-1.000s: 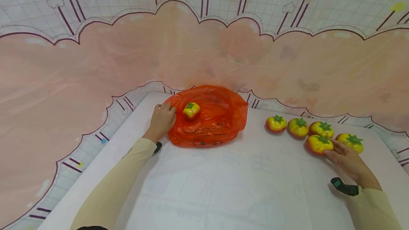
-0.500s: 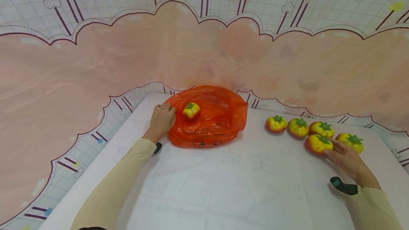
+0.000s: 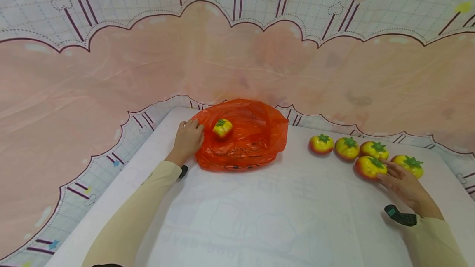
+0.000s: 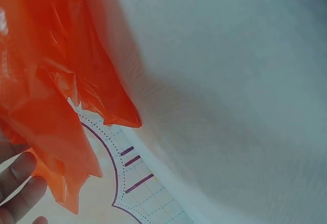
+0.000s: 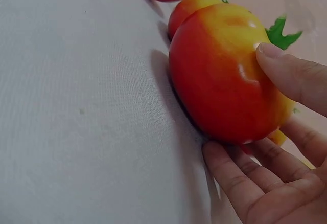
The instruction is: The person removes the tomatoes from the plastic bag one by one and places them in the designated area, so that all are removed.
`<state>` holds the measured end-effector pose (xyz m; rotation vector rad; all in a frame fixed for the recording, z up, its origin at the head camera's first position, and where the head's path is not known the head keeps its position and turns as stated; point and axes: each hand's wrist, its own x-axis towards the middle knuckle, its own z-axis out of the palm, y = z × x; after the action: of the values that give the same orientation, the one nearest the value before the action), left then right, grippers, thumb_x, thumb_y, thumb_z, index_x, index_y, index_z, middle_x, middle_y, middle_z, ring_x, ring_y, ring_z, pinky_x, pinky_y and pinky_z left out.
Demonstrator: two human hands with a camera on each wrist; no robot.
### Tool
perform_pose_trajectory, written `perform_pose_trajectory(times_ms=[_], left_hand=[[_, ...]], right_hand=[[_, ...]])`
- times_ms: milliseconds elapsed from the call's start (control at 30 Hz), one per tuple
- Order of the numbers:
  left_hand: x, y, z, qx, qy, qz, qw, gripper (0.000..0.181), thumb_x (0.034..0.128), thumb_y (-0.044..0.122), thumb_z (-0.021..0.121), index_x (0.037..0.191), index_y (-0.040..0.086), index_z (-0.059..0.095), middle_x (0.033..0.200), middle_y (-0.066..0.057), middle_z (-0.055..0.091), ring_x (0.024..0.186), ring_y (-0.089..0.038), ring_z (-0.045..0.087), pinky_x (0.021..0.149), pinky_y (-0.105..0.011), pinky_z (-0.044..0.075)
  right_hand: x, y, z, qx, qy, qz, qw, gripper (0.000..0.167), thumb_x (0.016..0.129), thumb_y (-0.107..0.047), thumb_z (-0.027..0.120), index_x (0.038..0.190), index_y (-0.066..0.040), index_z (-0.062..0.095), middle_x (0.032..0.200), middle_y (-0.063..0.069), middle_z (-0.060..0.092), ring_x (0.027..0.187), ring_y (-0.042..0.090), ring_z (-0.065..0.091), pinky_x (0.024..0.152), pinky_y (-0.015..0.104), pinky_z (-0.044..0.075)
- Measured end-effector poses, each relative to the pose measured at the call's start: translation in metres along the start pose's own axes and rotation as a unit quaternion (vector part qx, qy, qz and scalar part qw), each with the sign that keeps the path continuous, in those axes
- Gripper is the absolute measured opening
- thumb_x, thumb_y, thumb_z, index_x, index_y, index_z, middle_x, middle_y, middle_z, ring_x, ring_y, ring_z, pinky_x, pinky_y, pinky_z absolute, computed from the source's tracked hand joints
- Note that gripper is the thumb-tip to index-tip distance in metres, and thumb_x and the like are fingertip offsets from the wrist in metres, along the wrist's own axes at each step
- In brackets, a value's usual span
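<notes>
On the left, my left hand [image 3: 188,138] pinches the left rim of a thin orange-red plastic bag [image 3: 252,153] that lies spread with its mouth gaping. In the left wrist view, fingertips [image 4: 18,175] curl at the edge of the bag [image 4: 30,81]; the thumb is hidden. One tomato [image 3: 222,128], yellow and red with a green star-shaped top, sits in the bag. My right hand [image 3: 406,186] grips another such tomato [image 3: 371,167] at the right. The right wrist view has the thumb on one side of this tomato [image 5: 225,75] and fingers on the other, close to the tabletop.
Several more tomatoes stand near the far right edge: a leftmost one [image 3: 320,144], its neighbour [image 3: 346,148], one behind the gripped tomato [image 3: 374,149] and one beyond my right hand [image 3: 408,165]. The white table [image 3: 252,217] meets a pink patterned cloth [image 3: 230,61] behind.
</notes>
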<state>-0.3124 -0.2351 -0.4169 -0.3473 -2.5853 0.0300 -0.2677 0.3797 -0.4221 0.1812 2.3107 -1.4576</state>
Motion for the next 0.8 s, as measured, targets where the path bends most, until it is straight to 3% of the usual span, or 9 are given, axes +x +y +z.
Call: perform_pose_trajectory(times_ms=[100, 233, 300, 400, 500, 567, 633, 700, 800], left_hand=[[-0.001, 0.000, 0.001, 0.003, 0.011, 0.005, 0.9999, 0.015, 0.0862, 0.014, 0.062, 0.094, 0.002, 0.064, 0.094, -0.016, 0.060, 0.094, -0.033, 0.057, 0.091, -0.049, 0.044], [-0.001, -0.001, 0.001, 0.005, 0.014, 0.006, 0.9999, 0.015, 0.0857, 0.014, 0.062, 0.094, 0.002, 0.064, 0.094, -0.016, 0.060, 0.093, -0.033, 0.057, 0.091, -0.049, 0.044], [-0.001, 0.000, 0.001, 0.008, 0.014, 0.006, 0.9999, 0.015, 0.0857, 0.014, 0.062, 0.094, 0.002, 0.064, 0.094, -0.016, 0.060, 0.093, -0.033, 0.057, 0.090, -0.048, 0.045], [-0.001, 0.000, 0.001, 0.010, 0.010, 0.005, 0.9999, 0.016, 0.0858, 0.015, 0.062, 0.095, 0.002, 0.064, 0.095, -0.016, 0.060, 0.093, -0.033, 0.057, 0.090, -0.048, 0.045], [-0.001, 0.000, 0.001, 0.007, 0.007, 0.003, 0.9999, 0.016, 0.0861, 0.015, 0.062, 0.096, 0.002, 0.064, 0.095, -0.016, 0.060, 0.094, -0.033, 0.057, 0.091, -0.048, 0.045], [-0.001, 0.000, 0.000, 0.006, 0.006, 0.003, 1.0000, 0.016, 0.0863, 0.015, 0.062, 0.096, 0.002, 0.064, 0.095, -0.016, 0.060, 0.094, -0.033, 0.057, 0.091, -0.048, 0.044], [-0.001, 0.000, 0.000, 0.006, 0.007, 0.003, 1.0000, 0.016, 0.0863, 0.015, 0.062, 0.096, 0.002, 0.064, 0.095, -0.016, 0.060, 0.094, -0.033, 0.057, 0.091, -0.048, 0.044], [-0.001, 0.000, 0.000, 0.007, 0.006, 0.003, 1.0000, 0.016, 0.0864, 0.016, 0.062, 0.096, 0.002, 0.064, 0.095, -0.016, 0.060, 0.094, -0.033, 0.057, 0.091, -0.049, 0.045], [-0.001, 0.001, 0.000, 0.007, 0.006, 0.004, 1.0000, 0.017, 0.0863, 0.016, 0.062, 0.097, 0.002, 0.064, 0.095, -0.016, 0.060, 0.094, -0.033, 0.057, 0.091, -0.049, 0.045]], right_hand=[[-0.001, 0.002, -0.001, -0.022, 0.003, -0.018, 0.9996, 0.079, 0.096, -0.038, 0.049, 0.151, -0.018, -0.004, 0.152, 0.028, -0.015, 0.138, 0.053, 0.001, 0.083, 0.024, 0.053], [-0.003, 0.005, -0.003, -0.053, 0.013, -0.026, 0.9982, 0.081, 0.095, -0.039, 0.049, 0.151, -0.013, -0.004, 0.152, 0.030, -0.009, 0.135, 0.054, 0.009, 0.088, 0.032, 0.052], [-0.003, 0.006, -0.004, -0.046, 0.012, -0.028, 0.9985, 0.081, 0.096, -0.037, 0.050, 0.151, -0.013, -0.005, 0.153, 0.029, -0.009, 0.135, 0.054, 0.009, 0.086, 0.029, 0.053], [-0.003, 0.007, -0.005, -0.016, 0.006, -0.026, 0.9995, 0.081, 0.096, -0.034, 0.050, 0.150, -0.015, -0.008, 0.154, 0.024, -0.013, 0.137, 0.052, 0.005, 0.075, 0.014, 0.053], [-0.005, 0.007, -0.006, -0.032, 0.009, -0.025, 0.9991, 0.084, 0.096, -0.036, 0.050, 0.149, -0.012, -0.010, 0.153, 0.025, -0.012, 0.137, 0.053, 0.003, 0.093, 0.033, 0.050], [-0.007, 0.007, -0.007, -0.057, 0.014, -0.022, 0.9980, 0.088, 0.095, -0.039, 0.051, 0.149, -0.010, -0.012, 0.153, 0.027, -0.011, 0.136, 0.055, 0.003, 0.102, 0.051, 0.038], [-0.010, 0.005, -0.008, -0.079, 0.017, -0.018, 0.9965, 0.091, 0.094, -0.041, 0.052, 0.148, -0.009, -0.014, 0.152, 0.028, -0.011, 0.135, 0.057, 0.001, 0.103, 0.065, 0.023], [-0.012, 0.004, -0.010, -0.084, 0.018, -0.018, 0.9962, 0.091, 0.094, -0.042, 0.052, 0.147, -0.008, -0.014, 0.151, 0.027, -0.013, 0.135, 0.057, -0.002, 0.101, 0.072, 0.019], [-0.013, 0.003, -0.013, -0.104, 0.023, -0.032, 0.9938, 0.086, 0.095, -0.042, 0.049, 0.148, -0.006, -0.009, 0.152, 0.027, -0.008, 0.136, 0.054, 0.001, 0.102, 0.066, 0.022]])
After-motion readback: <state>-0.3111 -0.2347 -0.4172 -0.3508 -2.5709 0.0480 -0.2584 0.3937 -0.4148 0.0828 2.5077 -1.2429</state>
